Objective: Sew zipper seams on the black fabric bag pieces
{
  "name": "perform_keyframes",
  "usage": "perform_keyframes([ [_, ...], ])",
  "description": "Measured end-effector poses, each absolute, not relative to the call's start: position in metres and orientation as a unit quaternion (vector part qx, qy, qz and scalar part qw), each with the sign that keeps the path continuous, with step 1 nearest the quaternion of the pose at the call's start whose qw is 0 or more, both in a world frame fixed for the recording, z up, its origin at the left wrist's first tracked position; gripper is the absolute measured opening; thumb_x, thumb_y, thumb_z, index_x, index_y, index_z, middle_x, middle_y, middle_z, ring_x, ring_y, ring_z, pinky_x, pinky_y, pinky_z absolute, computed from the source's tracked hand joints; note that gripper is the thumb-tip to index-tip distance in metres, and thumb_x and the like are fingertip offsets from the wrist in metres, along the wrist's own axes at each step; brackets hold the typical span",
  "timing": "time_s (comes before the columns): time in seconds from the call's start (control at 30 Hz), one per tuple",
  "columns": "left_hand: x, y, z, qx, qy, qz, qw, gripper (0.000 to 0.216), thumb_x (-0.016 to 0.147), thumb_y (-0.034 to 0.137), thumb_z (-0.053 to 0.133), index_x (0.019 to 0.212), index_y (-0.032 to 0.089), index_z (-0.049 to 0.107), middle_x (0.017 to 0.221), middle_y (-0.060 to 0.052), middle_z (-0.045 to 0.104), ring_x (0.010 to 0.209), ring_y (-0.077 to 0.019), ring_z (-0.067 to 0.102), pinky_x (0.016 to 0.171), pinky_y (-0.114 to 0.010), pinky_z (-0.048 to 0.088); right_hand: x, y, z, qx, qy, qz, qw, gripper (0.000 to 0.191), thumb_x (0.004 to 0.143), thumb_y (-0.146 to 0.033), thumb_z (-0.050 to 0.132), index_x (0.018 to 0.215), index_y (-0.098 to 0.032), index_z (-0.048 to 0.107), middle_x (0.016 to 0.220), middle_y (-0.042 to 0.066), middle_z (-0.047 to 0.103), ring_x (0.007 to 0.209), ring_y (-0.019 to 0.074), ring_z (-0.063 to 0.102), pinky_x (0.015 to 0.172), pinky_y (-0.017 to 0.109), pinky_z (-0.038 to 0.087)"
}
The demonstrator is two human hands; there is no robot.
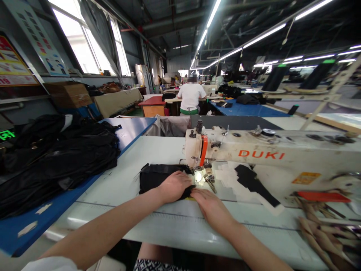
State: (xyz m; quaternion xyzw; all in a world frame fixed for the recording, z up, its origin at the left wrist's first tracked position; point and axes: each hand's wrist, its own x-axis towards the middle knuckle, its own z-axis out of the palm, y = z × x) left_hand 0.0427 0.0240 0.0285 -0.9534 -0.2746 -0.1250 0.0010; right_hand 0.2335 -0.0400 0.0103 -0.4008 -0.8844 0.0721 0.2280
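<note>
A folded black fabric piece (153, 176) lies on the pale sewing table, its right end by the presser foot and needle area of a white sewing machine (262, 154) marked DUKI. My left hand (176, 185) rests on top of the fabric, its fingers together and curved down onto it near the needle. At the fabric's lower right corner, my right hand (210, 205) has its fingers closed together at the edge; the thumb is hidden. The machine's lamp lights the plate just right of the fabric.
Black garments or bags (56, 158) are heaped on a blue table at left. A black cut piece (255, 184) lies under the machine arm on white paper. Brown strips (324, 233) and a red-handled tool (324, 196) are at right. A person in white (191, 96) sits ahead.
</note>
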Motion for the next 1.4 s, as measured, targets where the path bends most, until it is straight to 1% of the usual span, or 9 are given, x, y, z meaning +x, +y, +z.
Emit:
perform_keyframes([
  [0.1,0.043,0.011,0.036,-0.942,-0.308,-0.127,-0.038,0.03,0.087,0.014,0.043,0.113,0.019,0.057,0.117,-0.005,0.062,0.111,-0.0193,0.055,0.099,-0.036,0.036,0.234,-0.04,0.01,-0.399,-0.884,0.084,0.23,0.034,0.081,-0.001,0.047,0.11,-0.014,0.06,0.114,0.012,0.064,0.106,0.0224,0.058,0.095,0.041,0.046],
  [0.27,0.041,-0.002,0.036,-0.924,-0.343,-0.149,-0.078,0.036,0.09,0.031,0.042,0.124,0.021,0.049,0.129,-0.007,0.055,0.12,-0.0224,0.048,0.104,-0.043,0.03,0.239,-0.041,0.01,-0.382,-0.884,0.11,0.246,0.038,0.084,-0.003,0.042,0.115,-0.017,0.057,0.118,0.01,0.062,0.109,0.0209,0.055,0.096,0.04,0.045],
  [0.33,0.04,-0.003,0.033,-0.922,-0.345,-0.153,-0.086,0.037,0.09,0.033,0.042,0.126,0.022,0.049,0.131,-0.007,0.054,0.123,-0.0226,0.046,0.105,-0.044,0.029,0.244,-0.04,0.012,-0.383,-0.881,0.112,0.254,0.036,0.085,-0.004,0.041,0.114,-0.018,0.058,0.116,0.009,0.063,0.108,0.0202,0.055,0.096,0.039,0.044],
  [0.47,0.039,-0.001,0.028,-0.92,-0.346,-0.159,-0.087,0.036,0.09,0.031,0.042,0.125,0.023,0.05,0.131,-0.006,0.053,0.124,-0.0221,0.044,0.106,-0.044,0.027,0.249,-0.029,0.02,-0.424,-0.868,0.068,0.25,0.032,0.086,-0.005,0.042,0.108,-0.019,0.06,0.102,0.007,0.064,0.097,0.0209,0.056,0.088,0.039,0.046],
  [0.6,0.039,-0.001,0.028,-0.92,-0.348,-0.16,-0.082,0.037,0.09,0.03,0.042,0.126,0.022,0.048,0.13,-0.006,0.054,0.123,-0.0216,0.045,0.106,-0.044,0.028,0.244,-0.016,0.024,-0.435,-0.872,0.034,0.222,0.025,0.086,-0.007,0.045,0.099,-0.02,0.063,0.092,0.006,0.062,0.09,0.021,0.053,0.082,0.036,0.046],
  [0.7,0.039,-0.002,0.028,-0.92,-0.351,-0.159,-0.079,0.037,0.09,0.03,0.042,0.126,0.022,0.048,0.13,-0.007,0.054,0.123,-0.0214,0.045,0.106,-0.043,0.028,0.241,-0.013,0.023,-0.429,-0.876,0.027,0.219,0.023,0.086,-0.007,0.046,0.093,-0.02,0.064,0.086,0.005,0.059,0.087,0.0203,0.052,0.079,0.034,0.046],
  [1.0,0.042,-0.002,0.029,-0.917,-0.356,-0.163,-0.072,0.034,0.089,0.027,0.044,0.122,0.021,0.049,0.126,-0.007,0.056,0.117,-0.0218,0.05,0.105,-0.043,0.03,0.24,-0.013,0.021,-0.426,-0.881,0.021,0.206,0.021,0.087,-0.008,0.046,0.091,-0.019,0.064,0.085,0.005,0.057,0.085,0.0205,0.05,0.077,0.034,0.045],
  [1.23,0.042,-0.001,0.027,-0.917,-0.357,-0.162,-0.069,0.034,0.089,0.027,0.043,0.122,0.02,0.05,0.127,-0.007,0.055,0.12,-0.0216,0.048,0.106,-0.044,0.03,0.241,-0.012,0.019,-0.432,-0.882,0.019,0.189,0.02,0.087,-0.009,0.047,0.094,-0.017,0.063,0.087,0.006,0.056,0.088,0.0213,0.049,0.081,0.036,0.043],
  [1.4,0.042,0.001,0.026,-0.918,-0.356,-0.161,-0.069,0.035,0.09,0.026,0.042,0.123,0.02,0.049,0.129,-0.008,0.055,0.122,-0.0208,0.046,0.106,-0.043,0.03,0.24,-0.011,0.021,-0.437,-0.878,0.019,0.193,0.019,0.086,-0.008,0.047,0.093,-0.018,0.063,0.086,0.005,0.056,0.088,0.0207,0.048,0.081,0.036,0.042],
])
